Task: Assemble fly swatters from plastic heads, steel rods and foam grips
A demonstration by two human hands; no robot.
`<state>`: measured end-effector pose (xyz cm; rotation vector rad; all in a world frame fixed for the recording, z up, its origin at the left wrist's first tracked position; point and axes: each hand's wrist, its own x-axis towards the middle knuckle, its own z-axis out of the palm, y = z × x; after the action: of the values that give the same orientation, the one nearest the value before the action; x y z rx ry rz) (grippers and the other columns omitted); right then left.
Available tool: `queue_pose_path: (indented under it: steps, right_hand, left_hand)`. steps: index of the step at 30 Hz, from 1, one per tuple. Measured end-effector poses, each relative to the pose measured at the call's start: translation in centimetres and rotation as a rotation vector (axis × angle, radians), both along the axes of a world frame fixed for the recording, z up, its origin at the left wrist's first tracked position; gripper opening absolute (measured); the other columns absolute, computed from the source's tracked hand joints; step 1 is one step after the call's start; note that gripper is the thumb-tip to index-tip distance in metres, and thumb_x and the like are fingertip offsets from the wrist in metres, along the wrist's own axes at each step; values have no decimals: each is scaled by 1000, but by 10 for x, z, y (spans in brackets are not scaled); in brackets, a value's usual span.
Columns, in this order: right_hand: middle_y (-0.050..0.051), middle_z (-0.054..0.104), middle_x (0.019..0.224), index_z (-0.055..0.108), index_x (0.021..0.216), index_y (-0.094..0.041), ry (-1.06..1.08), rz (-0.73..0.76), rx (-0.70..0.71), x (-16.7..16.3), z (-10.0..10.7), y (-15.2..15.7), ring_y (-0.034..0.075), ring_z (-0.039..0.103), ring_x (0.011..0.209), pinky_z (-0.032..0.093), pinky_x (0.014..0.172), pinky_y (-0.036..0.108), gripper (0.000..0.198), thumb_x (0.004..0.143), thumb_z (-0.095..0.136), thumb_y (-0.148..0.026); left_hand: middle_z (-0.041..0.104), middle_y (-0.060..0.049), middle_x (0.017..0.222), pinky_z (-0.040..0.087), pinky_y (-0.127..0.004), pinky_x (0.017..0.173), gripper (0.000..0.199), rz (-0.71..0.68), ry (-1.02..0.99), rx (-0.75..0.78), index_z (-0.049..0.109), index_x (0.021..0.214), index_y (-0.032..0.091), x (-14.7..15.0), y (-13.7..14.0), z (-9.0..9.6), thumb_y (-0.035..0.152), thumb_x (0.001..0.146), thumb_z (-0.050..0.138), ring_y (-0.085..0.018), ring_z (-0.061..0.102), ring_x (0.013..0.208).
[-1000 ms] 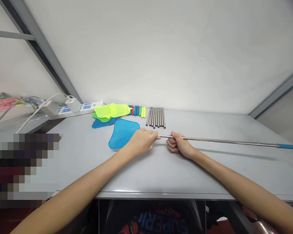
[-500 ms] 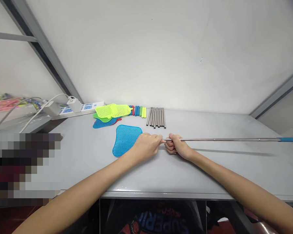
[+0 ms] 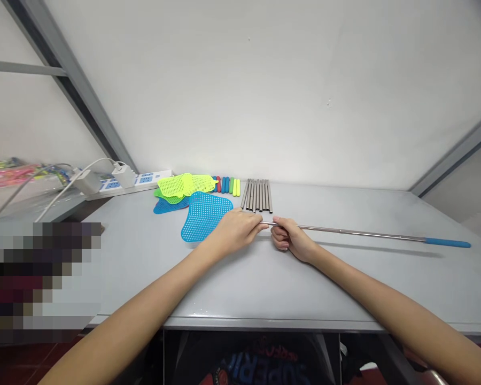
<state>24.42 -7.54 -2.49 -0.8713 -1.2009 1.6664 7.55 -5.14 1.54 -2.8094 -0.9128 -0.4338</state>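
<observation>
Both of my hands are on a fly swatter with a blue mesh head, a thin metal telescopic rod and a blue handle. My left hand is closed around the neck, where the head meets the rod; the joint itself is hidden by the fingers. Just to its right, my right hand is closed around the rod, thumb on top. The rod slopes slightly down to the right, drawn out long above the table, its shadow below it.
Behind the hands lie yellow-green mesh heads stacked over green, blue and red ones. Beside them are short coloured handles and a row of metal rods. A white power strip with plugged-in adapters stands at the back left of the grey table.
The exposed rod looks shorter, and the handle end has come left and down, fully into view. The blue head has risen and tilted. Both hands keep their hold.
</observation>
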Motion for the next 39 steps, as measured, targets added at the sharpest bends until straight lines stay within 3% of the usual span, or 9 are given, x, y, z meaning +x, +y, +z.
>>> queue_pose_path:
  steps: [8,16,20,25,39]
  right_hand:
    - [-8,20,42,25,45,-18,41,-49,-28,0,2,-1,5,23,35,15,37,20,46,77,48,-42]
    - [-7,24,40,29,43,-17,88,-226,25,-1,0,1,5,26,33,18,36,21,47,75,50,-43]
    - [-6,28,40,31,44,-16,45,-140,-7,2,1,0,5,29,34,20,37,21,44,76,48,-40]
    - [-5,34,42,37,48,-16,-38,70,1,4,2,-6,7,34,33,22,37,21,44,82,36,-43]
    - [-6,29,40,26,45,-19,-29,-4,75,1,0,-11,8,37,32,25,38,22,44,82,36,-41]
  left_hand:
    - [54,1,66,32,-26,66,32,-101,-53,-95,48,68,16,-11,10,6,33,88,29,-11,45,60]
    - [56,-1,72,27,-32,82,30,-67,-153,14,57,70,17,-19,10,21,39,83,40,-14,46,74]
    - [49,2,52,30,-30,73,39,-51,-88,-44,54,61,17,-24,14,19,44,83,37,-11,40,55]
    - [44,4,46,30,-26,63,39,-94,-31,-89,46,56,16,-22,10,13,40,85,34,-9,34,47]
    - [48,3,48,25,-27,59,40,-97,-23,42,41,53,16,-12,0,5,37,87,31,-9,28,42]
